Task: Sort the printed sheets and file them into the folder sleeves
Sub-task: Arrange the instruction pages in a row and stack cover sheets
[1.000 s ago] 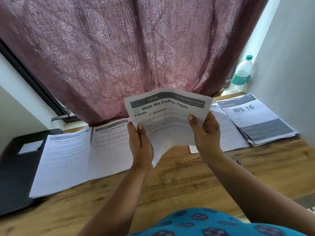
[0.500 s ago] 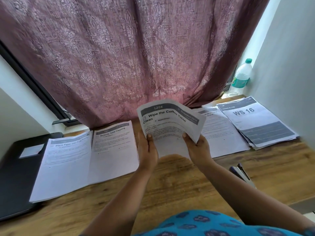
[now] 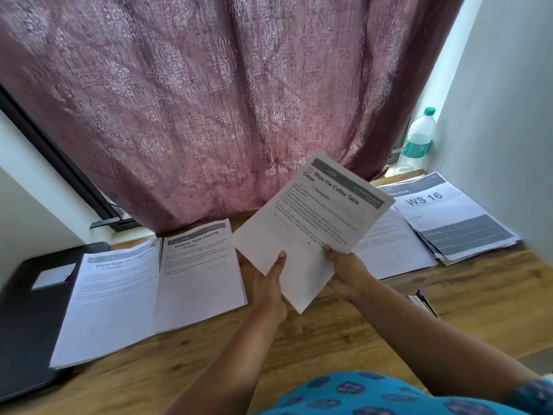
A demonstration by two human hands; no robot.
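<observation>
White printed sheet (image 3: 311, 226) headed "Wipe the Coffee Table Clean", pinched by left hand (image 3: 269, 290) and right hand (image 3: 347, 272); "WS 16" paper stack (image 3: 449, 217) lies right.

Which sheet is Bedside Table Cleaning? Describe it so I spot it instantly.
Start at the black folder on the wooden table's left end. Two sheets lie beside it; the Bedside Table Cleaning sheet is the right one, its neighbour headed Place Eggs.

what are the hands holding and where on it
Both hands hold the Wipe the Coffee Table Clean sheets by the bottom edge: left hand at the lower left, right hand at the lower right.
</observation>
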